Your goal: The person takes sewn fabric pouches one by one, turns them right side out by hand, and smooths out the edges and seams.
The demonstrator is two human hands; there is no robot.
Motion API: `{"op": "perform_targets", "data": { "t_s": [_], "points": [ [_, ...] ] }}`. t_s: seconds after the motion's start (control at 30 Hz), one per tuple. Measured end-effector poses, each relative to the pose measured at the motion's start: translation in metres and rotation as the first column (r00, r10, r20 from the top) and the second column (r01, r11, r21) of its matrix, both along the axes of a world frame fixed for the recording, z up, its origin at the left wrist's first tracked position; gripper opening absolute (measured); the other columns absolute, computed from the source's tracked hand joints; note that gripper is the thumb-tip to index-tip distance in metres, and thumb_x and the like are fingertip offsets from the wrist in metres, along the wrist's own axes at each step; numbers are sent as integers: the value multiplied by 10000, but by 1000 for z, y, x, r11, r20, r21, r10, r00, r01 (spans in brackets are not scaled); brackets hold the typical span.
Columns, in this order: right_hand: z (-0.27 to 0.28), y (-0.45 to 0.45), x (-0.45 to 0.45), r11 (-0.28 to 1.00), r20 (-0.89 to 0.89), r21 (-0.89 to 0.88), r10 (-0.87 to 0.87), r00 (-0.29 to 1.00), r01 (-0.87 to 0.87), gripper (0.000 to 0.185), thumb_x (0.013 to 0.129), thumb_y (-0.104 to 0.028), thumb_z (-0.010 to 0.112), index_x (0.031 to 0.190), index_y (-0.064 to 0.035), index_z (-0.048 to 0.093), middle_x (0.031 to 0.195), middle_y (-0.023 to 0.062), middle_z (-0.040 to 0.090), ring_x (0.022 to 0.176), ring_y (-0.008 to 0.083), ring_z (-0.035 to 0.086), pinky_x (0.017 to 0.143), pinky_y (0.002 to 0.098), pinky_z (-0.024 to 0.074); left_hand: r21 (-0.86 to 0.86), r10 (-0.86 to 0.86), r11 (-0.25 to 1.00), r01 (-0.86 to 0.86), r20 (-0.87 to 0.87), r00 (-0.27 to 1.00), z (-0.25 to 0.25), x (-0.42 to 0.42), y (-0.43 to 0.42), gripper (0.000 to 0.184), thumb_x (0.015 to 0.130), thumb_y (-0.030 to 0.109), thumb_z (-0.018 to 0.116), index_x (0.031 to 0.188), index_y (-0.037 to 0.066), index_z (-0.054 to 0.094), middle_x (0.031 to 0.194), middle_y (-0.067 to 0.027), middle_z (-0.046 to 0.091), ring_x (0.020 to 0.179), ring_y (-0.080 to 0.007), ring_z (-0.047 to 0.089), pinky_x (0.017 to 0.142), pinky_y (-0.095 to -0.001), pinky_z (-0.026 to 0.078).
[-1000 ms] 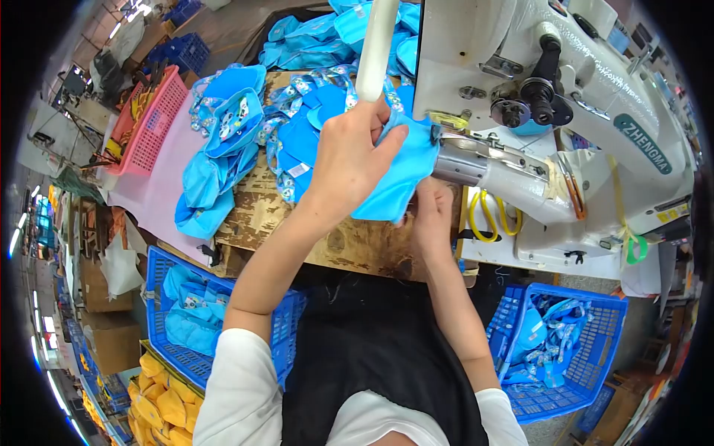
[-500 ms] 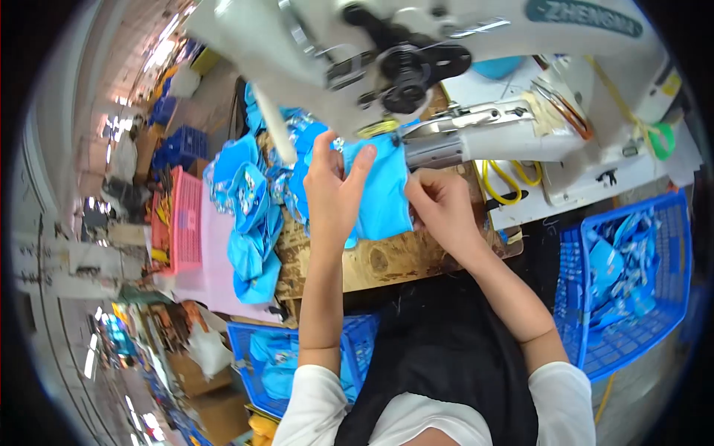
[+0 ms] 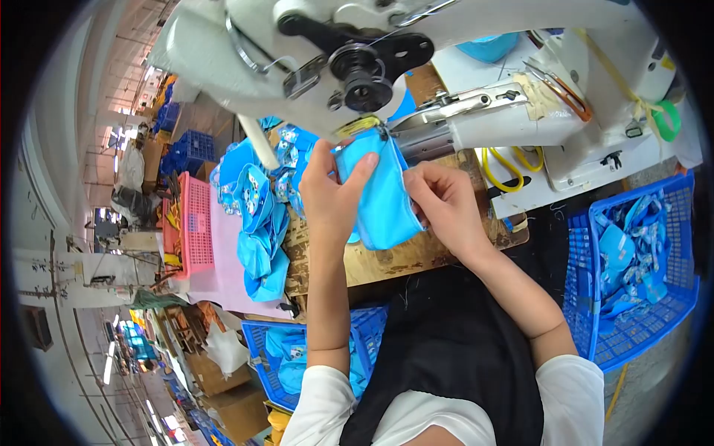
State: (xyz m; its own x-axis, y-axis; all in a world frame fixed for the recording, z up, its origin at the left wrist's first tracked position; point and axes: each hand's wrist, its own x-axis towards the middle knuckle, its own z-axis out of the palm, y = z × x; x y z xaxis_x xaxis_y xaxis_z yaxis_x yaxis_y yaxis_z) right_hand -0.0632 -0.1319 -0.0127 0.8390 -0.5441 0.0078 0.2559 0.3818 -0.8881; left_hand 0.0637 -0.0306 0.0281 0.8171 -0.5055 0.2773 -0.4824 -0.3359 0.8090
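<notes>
A bright blue fabric piece (image 3: 385,204) hangs at the free end of the sewing machine's cylinder arm (image 3: 425,141), its upper edge under the machine head (image 3: 297,56). My left hand (image 3: 332,182) grips its left side, thumb lying on the front and fingers behind. At its right edge, my right hand (image 3: 445,202) pinches the seam between thumb and fingers; the fingertips are partly hidden. The needle area is mostly covered by the machine head and the cloth.
Blue and printed fabric pieces (image 3: 256,215) lie heaped on the left of the worn wooden table (image 3: 387,264). Blue baskets with cloth stand at right (image 3: 587,297) and below left (image 3: 256,349). A pink basket (image 3: 195,223) is farther left. Orange-handled snips (image 3: 569,97) rest on the machine.
The fabric piece has turned slightly, its lower end swinging down and right, and its right edge shows more. Both hands keep their hold. The whole view has shifted a little.
</notes>
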Motion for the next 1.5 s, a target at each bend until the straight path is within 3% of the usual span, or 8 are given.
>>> {"op": "perform_targets", "data": {
  "t_s": [0.13, 0.33, 0.5, 0.63, 0.97, 1.17, 1.5],
  "points": [
    [6, 6, -6, 989, -37, 117, -82, 996, 86, 287, 975, -136, 602, 704, -41, 614, 576, -16, 529, 502, 47, 405, 472, 197, 335, 69, 28, 997, -30, 27, 999, 0, -1, -1, 293, 853, 157, 760, 1095, 33, 651, 690, -9, 483, 598, -120, 399, 524, -264, 346],
    [-2, -7, 0, 994, -75, -50, 96, 993, -100, 273, 968, -123, 624, 706, -47, 612, 585, -32, 508, 525, 38, 395, 491, 186, 327, 18, 2, 1000, -2, -35, 999, 6, -7, -1, 313, 852, 168, 762, 1113, 49, 637, 683, -8, 449, 596, -125, 381, 525, -282, 330],
    [-7, -3, 2, 999, 13, -34, 23, 1000, -23, 262, 952, -96, 649, 699, -53, 597, 592, -54, 470, 547, 31, 364, 508, 181, 309, 118, 83, 990, -74, -75, 994, 14, -12, -2, 399, 835, 181, 770, 1180, 62, 609, 712, -24, 481, 603, -140, 410, 543, -295, 359],
    [-10, -3, 4, 996, 19, -85, -36, 999, 38, 262, 938, -71, 664, 691, -56, 579, 598, -70, 429, 557, 31, 331, 515, 180, 286, 207, 50, 976, -62, 64, 997, 16, -20, -2, 509, 818, 199, 774, 1263, 81, 557, 723, -30, 492, 613, -161, 454, 562, -322, 391],
    [-4, -5, 10, 984, 1, -148, -105, 995, 104, 260, 927, -60, 669, 688, -50, 568, 612, -66, 423, 578, 42, 323, 533, 185, 281, 98, 160, 982, -162, 26, 987, 8, -16, -7, 649, 817, 215, 767, 1383, 76, 482, 721, -37, 481, 617, -214, 505, 581, -364, 424],
    [-2, -2, 15, 938, -9, -298, -189, 982, 178, 257, 924, -68, 675, 693, -41, 565, 624, -61, 438, 586, 49, 327, 537, 192, 290, 86, 162, 983, -161, -13, 987, 4, -10, -8, 677, 833, 198, 748, 1427, 69, 450, 716, -37, 475, 611, -221, 499, 573, -372, 419],
    [10, -11, -3, 819, -26, -484, -365, 931, 307, 238, 954, -116, 650, 728, -62, 601, 617, -50, 483, 540, 46, 355, 500, 197, 310, -150, 184, 973, -176, 41, 982, -21, 13, -25, 437, 867, 108, 651, 1269, 65, 486, 717, -73, 533, 615, -296, 569, 586, -457, 437]
  ]
}}
